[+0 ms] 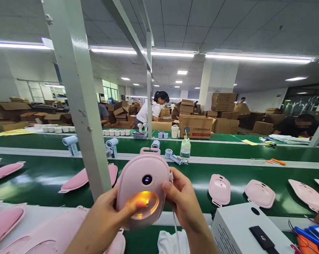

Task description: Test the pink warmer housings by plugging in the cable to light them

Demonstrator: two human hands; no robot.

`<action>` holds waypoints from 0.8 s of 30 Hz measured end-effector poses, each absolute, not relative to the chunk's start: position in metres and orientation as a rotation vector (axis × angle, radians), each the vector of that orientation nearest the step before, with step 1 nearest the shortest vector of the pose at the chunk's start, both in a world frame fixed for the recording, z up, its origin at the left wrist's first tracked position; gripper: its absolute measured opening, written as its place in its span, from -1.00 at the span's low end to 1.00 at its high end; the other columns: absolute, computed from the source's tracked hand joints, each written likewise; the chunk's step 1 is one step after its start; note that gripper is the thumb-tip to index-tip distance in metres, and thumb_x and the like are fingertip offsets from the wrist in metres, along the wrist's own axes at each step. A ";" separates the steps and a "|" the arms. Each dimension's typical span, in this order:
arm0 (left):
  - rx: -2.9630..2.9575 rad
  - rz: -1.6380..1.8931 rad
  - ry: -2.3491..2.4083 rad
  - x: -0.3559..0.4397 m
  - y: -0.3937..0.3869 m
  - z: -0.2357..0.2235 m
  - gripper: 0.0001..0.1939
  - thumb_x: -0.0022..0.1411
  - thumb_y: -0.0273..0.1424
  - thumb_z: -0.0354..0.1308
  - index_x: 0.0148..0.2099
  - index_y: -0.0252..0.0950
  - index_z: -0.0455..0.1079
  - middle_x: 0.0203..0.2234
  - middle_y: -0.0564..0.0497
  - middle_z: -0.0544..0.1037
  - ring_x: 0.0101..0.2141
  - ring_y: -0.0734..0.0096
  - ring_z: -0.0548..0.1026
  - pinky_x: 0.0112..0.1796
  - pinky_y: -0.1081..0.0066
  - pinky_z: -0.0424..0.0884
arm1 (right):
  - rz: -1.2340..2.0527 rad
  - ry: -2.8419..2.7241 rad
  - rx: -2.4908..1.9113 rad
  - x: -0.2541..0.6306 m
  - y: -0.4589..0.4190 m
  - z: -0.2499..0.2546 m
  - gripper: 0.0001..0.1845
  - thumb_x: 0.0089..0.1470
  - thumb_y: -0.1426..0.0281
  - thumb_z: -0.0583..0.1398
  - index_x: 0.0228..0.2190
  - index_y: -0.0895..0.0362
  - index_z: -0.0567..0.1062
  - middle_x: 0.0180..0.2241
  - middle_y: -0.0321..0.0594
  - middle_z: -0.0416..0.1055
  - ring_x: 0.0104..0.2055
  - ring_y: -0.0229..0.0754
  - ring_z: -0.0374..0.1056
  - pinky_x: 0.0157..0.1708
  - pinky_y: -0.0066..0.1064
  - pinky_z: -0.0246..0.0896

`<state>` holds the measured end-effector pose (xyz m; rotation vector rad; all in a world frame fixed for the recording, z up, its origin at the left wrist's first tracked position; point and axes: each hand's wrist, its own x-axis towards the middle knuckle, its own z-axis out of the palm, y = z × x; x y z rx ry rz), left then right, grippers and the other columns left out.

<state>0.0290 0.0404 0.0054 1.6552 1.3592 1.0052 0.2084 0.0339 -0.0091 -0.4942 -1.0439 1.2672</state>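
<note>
I hold a pink rounded device [143, 176] upright in front of me with both hands. A round panel on its lower front glows orange, and a small dark round display sits above it. My left hand [109, 218] grips its left lower side, thumb lying on the glowing panel. My right hand [183, 201] grips its right edge, where a white cable [176, 225] hangs down. More pink shells [219, 189] [259, 193] lie on the green conveyor belt [196, 176] beyond.
A grey metal post [77, 95] rises just left of the device. A white box unit [249, 229] stands at the lower right. A bottle [185, 146], small white parts and cardboard boxes [196, 126] stand further back, where other people work.
</note>
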 end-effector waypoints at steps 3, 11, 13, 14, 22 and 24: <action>1.679 0.961 1.328 0.045 0.057 0.008 -0.33 -0.13 0.09 0.24 -0.13 -0.36 0.47 -0.38 -0.07 0.60 -0.32 0.12 0.52 -0.40 0.37 0.46 | 1.186 -0.940 -0.657 0.214 0.046 -0.014 -0.63 -0.19 0.22 0.43 -0.31 0.11 0.56 -0.36 -0.27 0.46 -0.36 -0.25 0.31 -0.43 -0.54 0.19; 1.844 0.854 1.147 0.073 0.106 -0.014 -0.53 0.00 -0.10 0.31 -0.10 -0.30 0.50 -0.26 -0.07 0.62 -0.25 0.12 0.54 -0.30 0.29 0.49 | 1.082 -0.765 -0.767 0.231 0.074 -0.031 -0.62 -0.25 0.19 0.41 -0.44 0.16 0.46 -0.54 -0.37 0.39 -0.52 -0.33 0.23 -0.54 -0.57 0.11; 1.856 0.833 1.069 0.076 0.125 -0.020 -0.65 0.14 -0.20 0.26 -0.09 -0.31 0.49 -0.21 -0.07 0.61 -0.21 0.21 0.55 -0.20 0.26 0.49 | 1.044 -0.713 -0.796 0.235 0.080 -0.037 -0.61 -0.24 0.18 0.41 -0.44 0.17 0.45 -0.52 -0.36 0.40 -0.51 -0.33 0.24 -0.55 -0.57 0.11; 1.854 0.841 1.060 0.078 0.136 -0.023 -0.68 0.23 -0.22 0.19 -0.06 -0.32 0.47 -0.15 -0.08 0.59 -0.16 0.25 0.54 -0.12 0.21 0.47 | 1.026 -0.690 -0.813 0.238 0.084 -0.041 -0.62 -0.22 0.19 0.40 -0.43 0.17 0.45 -0.52 -0.36 0.40 -0.52 -0.34 0.24 -0.56 -0.58 0.10; 1.594 0.835 1.893 0.063 0.214 -0.085 -0.60 0.23 -0.37 0.22 0.10 -0.32 0.34 0.17 -0.14 0.30 0.19 0.00 0.21 0.15 -0.14 0.11 | 0.973 -0.540 -1.017 0.267 0.116 -0.105 -0.85 0.22 0.37 0.20 -0.34 0.22 0.45 -0.47 -0.37 0.37 -0.58 -0.36 0.27 -0.61 -0.53 0.23; 1.492 0.793 2.020 0.056 0.221 -0.098 -0.56 0.21 -0.36 0.23 0.12 -0.30 0.31 0.19 -0.14 0.27 0.20 -0.03 0.19 0.14 -0.16 0.11 | 0.947 -0.505 -1.048 0.268 0.121 -0.119 -0.85 0.22 0.36 0.20 -0.29 0.22 0.46 -0.39 -0.31 0.42 -0.49 -0.31 0.36 -0.52 -0.46 0.33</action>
